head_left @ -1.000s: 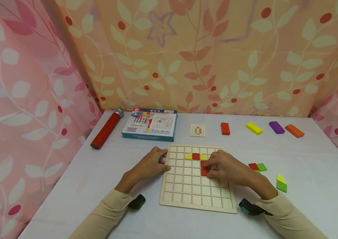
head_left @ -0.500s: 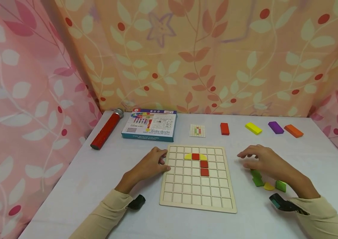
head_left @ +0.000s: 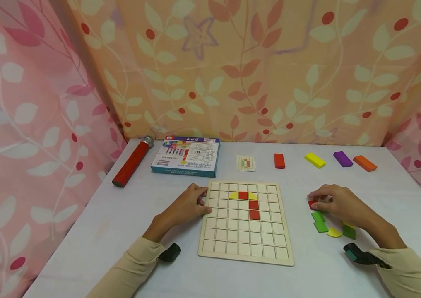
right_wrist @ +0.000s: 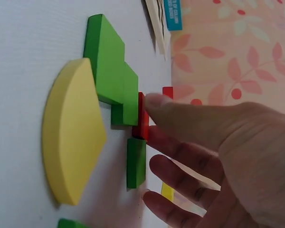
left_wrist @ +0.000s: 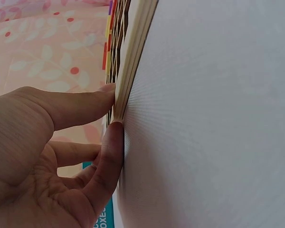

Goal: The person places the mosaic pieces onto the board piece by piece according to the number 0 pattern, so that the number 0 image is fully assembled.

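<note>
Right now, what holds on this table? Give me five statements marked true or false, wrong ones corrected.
1. The left hand touches the board. True.
2. The right hand is over the board. False: it is at a red tile beside the board.
3. Three red tiles sit on the board. True.
4. The box lies right of the card. False: it lies left of it.
5. The purple block lies between the yellow block and the orange block. True.

one high view, two close ones
head looks forward and down; wrist views skim the worktop [left_wrist: 218, 118], tilted sideways. head and left wrist share left hand [head_left: 185, 205] and board [head_left: 225, 246]; head and right wrist, right hand [head_left: 344, 205] and green tiles [right_wrist: 108, 61] near it.
</note>
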Demonstrator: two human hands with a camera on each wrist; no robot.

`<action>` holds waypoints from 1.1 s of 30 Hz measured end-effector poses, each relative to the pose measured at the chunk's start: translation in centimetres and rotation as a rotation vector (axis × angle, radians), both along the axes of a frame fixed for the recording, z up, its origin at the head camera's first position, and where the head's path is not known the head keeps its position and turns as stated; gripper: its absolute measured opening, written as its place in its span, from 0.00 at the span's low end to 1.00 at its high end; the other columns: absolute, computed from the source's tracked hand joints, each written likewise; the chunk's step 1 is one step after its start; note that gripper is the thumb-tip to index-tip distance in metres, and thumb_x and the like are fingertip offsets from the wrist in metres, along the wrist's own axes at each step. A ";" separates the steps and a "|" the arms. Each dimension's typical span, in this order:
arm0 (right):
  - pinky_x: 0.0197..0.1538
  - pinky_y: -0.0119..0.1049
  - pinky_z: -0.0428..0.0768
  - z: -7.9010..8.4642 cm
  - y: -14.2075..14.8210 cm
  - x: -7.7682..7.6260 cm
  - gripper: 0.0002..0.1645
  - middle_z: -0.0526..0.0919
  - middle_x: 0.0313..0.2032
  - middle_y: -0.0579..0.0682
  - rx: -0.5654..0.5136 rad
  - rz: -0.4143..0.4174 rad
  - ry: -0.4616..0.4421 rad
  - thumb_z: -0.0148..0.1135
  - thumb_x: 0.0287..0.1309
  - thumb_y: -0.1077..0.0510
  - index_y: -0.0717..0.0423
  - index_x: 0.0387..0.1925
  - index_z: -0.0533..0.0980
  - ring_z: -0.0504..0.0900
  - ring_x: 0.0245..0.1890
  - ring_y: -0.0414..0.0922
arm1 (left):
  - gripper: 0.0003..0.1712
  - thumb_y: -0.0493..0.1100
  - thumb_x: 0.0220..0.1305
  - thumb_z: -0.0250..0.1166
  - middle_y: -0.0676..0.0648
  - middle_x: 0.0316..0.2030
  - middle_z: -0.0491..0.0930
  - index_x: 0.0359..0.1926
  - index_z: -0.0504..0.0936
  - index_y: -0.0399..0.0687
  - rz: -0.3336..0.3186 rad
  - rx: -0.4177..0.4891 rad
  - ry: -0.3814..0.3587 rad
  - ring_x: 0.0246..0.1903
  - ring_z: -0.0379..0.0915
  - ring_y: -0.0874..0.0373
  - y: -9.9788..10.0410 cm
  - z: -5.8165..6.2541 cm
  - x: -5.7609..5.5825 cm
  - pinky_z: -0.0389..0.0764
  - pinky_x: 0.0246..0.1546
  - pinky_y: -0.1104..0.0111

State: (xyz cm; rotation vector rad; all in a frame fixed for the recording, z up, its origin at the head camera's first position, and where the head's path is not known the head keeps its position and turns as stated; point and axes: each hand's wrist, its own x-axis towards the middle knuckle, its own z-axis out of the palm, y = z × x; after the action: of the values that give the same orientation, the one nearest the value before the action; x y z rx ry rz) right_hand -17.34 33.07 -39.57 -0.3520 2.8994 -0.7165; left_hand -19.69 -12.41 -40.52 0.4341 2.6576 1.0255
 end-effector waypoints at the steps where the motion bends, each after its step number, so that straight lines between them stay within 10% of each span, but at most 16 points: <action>1: 0.51 0.54 0.83 0.0 0.0 0.0 0.19 0.87 0.48 0.51 0.001 -0.001 -0.001 0.74 0.64 0.54 0.54 0.54 0.87 0.81 0.48 0.51 | 0.42 0.43 0.66 0.76 0.46 0.52 0.72 0.76 0.69 0.35 0.001 0.000 0.000 0.48 0.73 0.56 0.0 0.0 0.0 0.77 0.52 0.61; 6: 0.54 0.63 0.82 -0.2 -0.1 0.0 0.18 0.86 0.51 0.55 0.016 0.002 0.001 0.75 0.63 0.57 0.55 0.53 0.87 0.81 0.51 0.57 | 0.42 0.43 0.66 0.76 0.46 0.52 0.72 0.76 0.69 0.36 0.001 -0.004 -0.003 0.48 0.73 0.56 -0.1 -0.1 0.0 0.77 0.52 0.61; 15: 0.48 0.47 0.82 0.3 -2.0 0.3 0.19 0.86 0.46 0.50 0.044 0.070 0.092 0.76 0.62 0.54 0.59 0.51 0.87 0.78 0.48 0.52 | 0.42 0.43 0.66 0.76 0.46 0.52 0.72 0.76 0.70 0.36 -0.007 -0.006 0.003 0.48 0.73 0.56 -0.1 -0.3 -0.2 0.77 0.52 0.61; 33: 0.54 0.41 0.80 0.4 -13.0 2.1 0.15 0.83 0.43 0.37 0.004 0.442 0.190 0.75 0.64 0.49 0.49 0.50 0.90 0.73 0.49 0.40 | 0.43 0.43 0.66 0.77 0.46 0.52 0.72 0.76 0.70 0.36 -0.009 0.000 0.015 0.48 0.74 0.56 -0.2 -0.5 -0.3 0.78 0.52 0.61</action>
State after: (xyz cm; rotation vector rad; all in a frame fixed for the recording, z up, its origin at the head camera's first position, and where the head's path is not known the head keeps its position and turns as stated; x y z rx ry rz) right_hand -15.26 20.07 -39.18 -1.0696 2.8273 -0.6285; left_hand -19.95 -12.57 -40.99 0.4549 2.6665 1.0233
